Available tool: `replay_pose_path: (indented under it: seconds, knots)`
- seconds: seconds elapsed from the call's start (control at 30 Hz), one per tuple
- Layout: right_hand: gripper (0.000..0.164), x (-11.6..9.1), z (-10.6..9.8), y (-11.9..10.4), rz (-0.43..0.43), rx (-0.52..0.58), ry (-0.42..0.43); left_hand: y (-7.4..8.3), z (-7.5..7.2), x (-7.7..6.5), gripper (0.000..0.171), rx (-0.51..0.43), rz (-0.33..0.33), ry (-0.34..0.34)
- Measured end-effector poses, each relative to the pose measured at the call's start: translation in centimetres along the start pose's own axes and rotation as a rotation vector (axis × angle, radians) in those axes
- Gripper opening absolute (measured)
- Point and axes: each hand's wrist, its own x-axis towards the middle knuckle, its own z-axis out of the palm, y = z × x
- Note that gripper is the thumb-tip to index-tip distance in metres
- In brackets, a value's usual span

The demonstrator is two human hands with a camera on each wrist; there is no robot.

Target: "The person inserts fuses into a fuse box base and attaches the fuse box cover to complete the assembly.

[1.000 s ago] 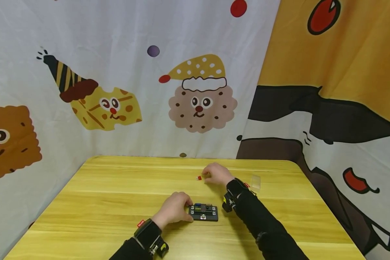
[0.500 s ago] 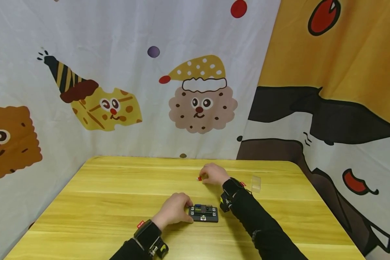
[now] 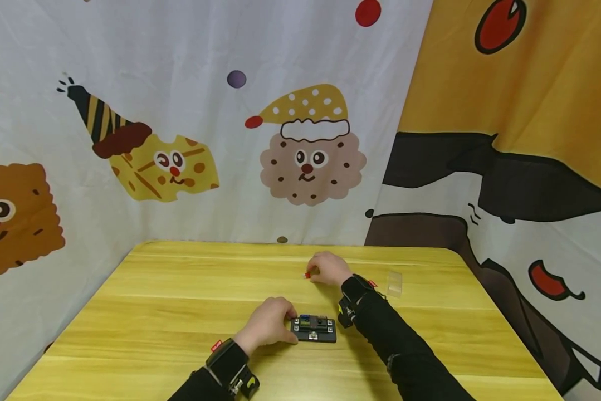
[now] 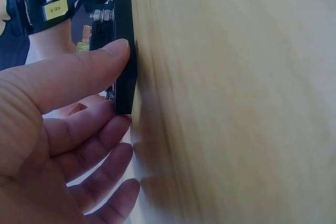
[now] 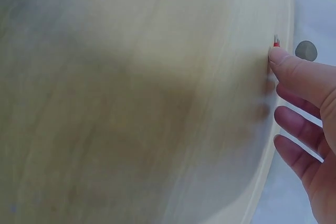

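Note:
My left hand (image 3: 267, 326) holds the left end of a black fuse block (image 3: 313, 329) lying flat on the table. In the left wrist view, the thumb presses one long edge of the block (image 4: 124, 19) and the fingertips meet its end. Metal screw terminals and small coloured fuses (image 4: 83, 46) stand on its top. Farther back, my right hand (image 3: 331, 269) pinches a small red blade fuse (image 3: 307, 275) at the table surface. Its metal prongs point away from the fingertips in the right wrist view, where the thumb covers most of the red fuse (image 5: 276, 44).
A clear plastic case (image 3: 395, 283) lies on the wooden table (image 3: 180, 289) to the right of my right hand. Beyond the table's far edge hangs a cartoon-printed curtain (image 3: 205, 111), also along both sides.
My right hand has moved slightly left to the red blade fuse, and its fingertips now pinch it. The left hand and the fuse block have stayed in place.

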Motion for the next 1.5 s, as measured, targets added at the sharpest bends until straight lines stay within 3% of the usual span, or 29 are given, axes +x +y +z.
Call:
replay_pose_path:
  seconds: [1.2, 1.5]
  knots:
    - [0.013, 0.29, 0.36, -0.26, 0.037, 0.002, 0.038, -0.09, -0.20, 0.02, 0.042, -0.003, 0.008, 0.007]
    - [0.012, -0.04, -0.28, -0.14, 0.037, 0.034, 0.006, -0.18, -0.01, 0.06, 0.042, -0.004, 0.010, 0.008]
